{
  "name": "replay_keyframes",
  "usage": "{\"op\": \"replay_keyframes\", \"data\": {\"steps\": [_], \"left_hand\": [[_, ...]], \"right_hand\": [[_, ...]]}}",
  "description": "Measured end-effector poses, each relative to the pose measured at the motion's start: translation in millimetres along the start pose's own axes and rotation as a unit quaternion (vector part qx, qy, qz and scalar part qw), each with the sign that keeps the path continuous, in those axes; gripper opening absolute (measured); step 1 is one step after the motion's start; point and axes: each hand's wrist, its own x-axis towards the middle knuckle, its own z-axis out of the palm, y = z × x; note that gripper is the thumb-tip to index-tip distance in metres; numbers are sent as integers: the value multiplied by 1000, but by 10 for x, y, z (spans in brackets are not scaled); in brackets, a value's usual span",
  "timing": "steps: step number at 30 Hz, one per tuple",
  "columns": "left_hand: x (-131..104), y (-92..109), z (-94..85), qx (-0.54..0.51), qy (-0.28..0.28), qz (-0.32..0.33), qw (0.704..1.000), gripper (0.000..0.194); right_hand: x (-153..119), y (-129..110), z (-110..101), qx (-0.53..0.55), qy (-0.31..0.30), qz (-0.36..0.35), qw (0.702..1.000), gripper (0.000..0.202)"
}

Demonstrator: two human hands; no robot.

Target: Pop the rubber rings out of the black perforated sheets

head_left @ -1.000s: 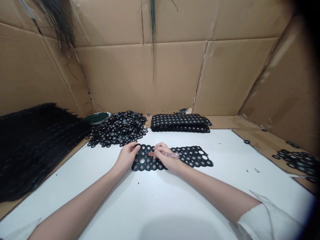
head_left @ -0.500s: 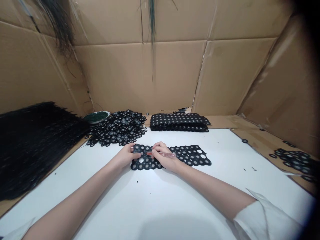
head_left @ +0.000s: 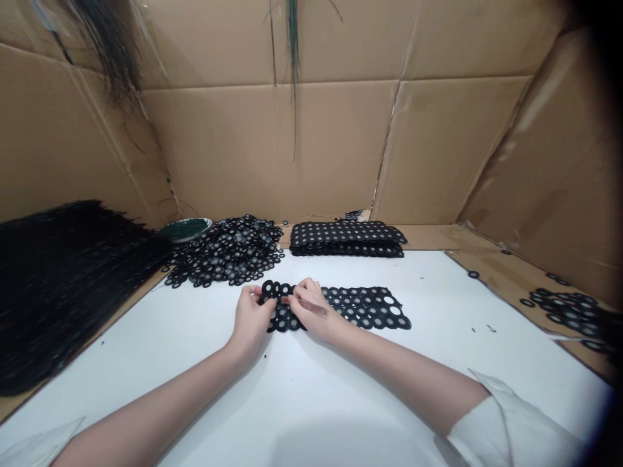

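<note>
The left hand (head_left: pixel 253 319) pinches the left end of the mat of black rings (head_left: pixel 360 302), which lies on the white table (head_left: pixel 204 415). The right hand (head_left: pixel 314 314) pinches a thin reddish tool (head_left: pixel 314 307). It looks like the tool is working on the rings. The next move needs a steady mat and a careful tip.
</note>
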Motion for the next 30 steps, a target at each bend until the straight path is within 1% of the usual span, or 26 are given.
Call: {"op": "replay_keyframes", "data": {"steps": [5,10,14,17,20,22,23,25,28,30], "left_hand": [[-38,65,5,-2,-8,-11,1000,23],[-89,133,22,-41,-39,-38,998,27],[-91,138,-11,-28,-59,-7,998,35],[-90,153,-51,4,-70,21,997,43],[-111,188,-75,14,-89,57,994,44],[-139,215,-78,9,-104,88,991,43],[-154,228,-77,5,-112,100,989,42],[-183,248,-73,-5,-127,111,986,41],[-209,263,-70,-24,-130,109,985,41],[-214,265,-67,-37,-131,107,985,42]], "right_hand": [[-2,-35,-11,0,-1,13,1000,28],[9,-57,-28,8,-6,29,1000,27],[-10,-59,-59,43,3,28,999,28],[-13,-31,-85,104,16,44,993,28],[32,20,-126,182,23,68,981,25],[83,62,-169,250,17,74,965,22],[110,85,-193,295,16,82,952,21],[156,129,-245,396,14,110,912,22],[196,187,-311,519,7,149,841,27],[204,210,-336,555,2,162,816,29]]}}
